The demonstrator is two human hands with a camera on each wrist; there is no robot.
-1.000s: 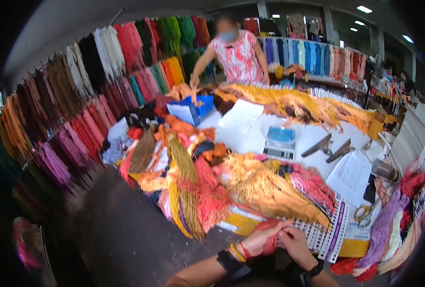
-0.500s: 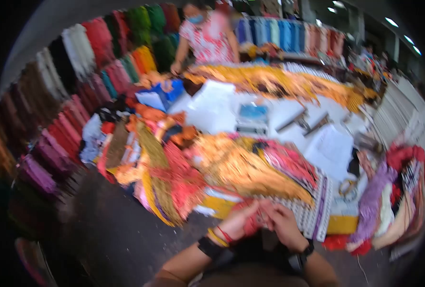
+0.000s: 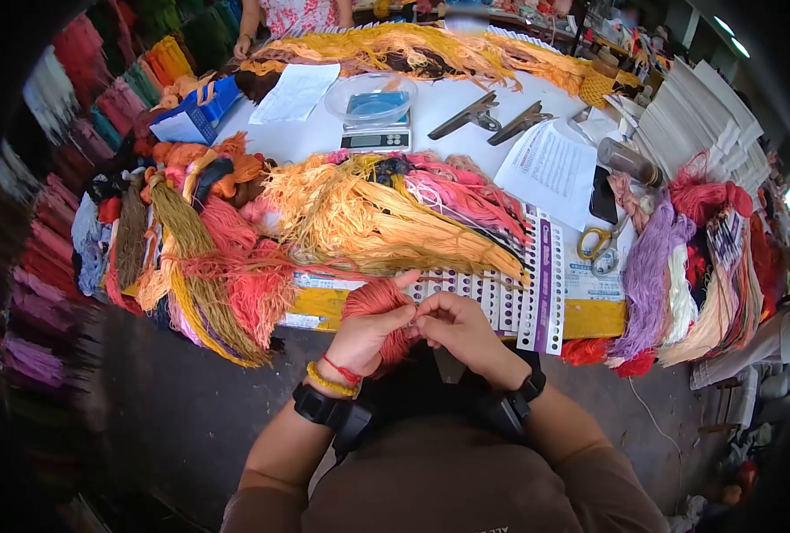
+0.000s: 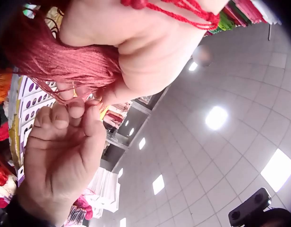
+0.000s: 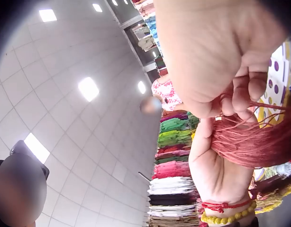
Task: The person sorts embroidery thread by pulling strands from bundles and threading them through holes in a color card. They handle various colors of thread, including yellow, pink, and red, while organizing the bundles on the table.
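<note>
In the head view my left hand (image 3: 359,336) grips a skein of dusty red thread (image 3: 373,300), which bulges out above and below the fingers. My right hand (image 3: 468,330) has its curled fingertips against the left thumb at the skein's side. The left wrist view shows the skein (image 4: 65,64) hanging from the left hand (image 4: 145,52), with the right hand's fingers (image 4: 60,116) bent in at its loose strands. Seen from the right wrist, thin strands of the skein (image 5: 259,142) run up into the pinching fingers of the right hand (image 5: 221,56).
A heap of peach thread (image 3: 350,213) lies in front of the hands beside punched thread cards (image 3: 541,284). Further off are a scale (image 3: 377,139), large clips (image 3: 466,115), papers (image 3: 550,169), a phone (image 3: 603,195) and scissors (image 3: 597,249). Purple skeins (image 3: 652,275) drape over the right edge.
The head view has tilted down, so the table and hands sit higher in it. The left hand keeps hold of the skein while the right hand's fingertips have come in against the left thumb.
</note>
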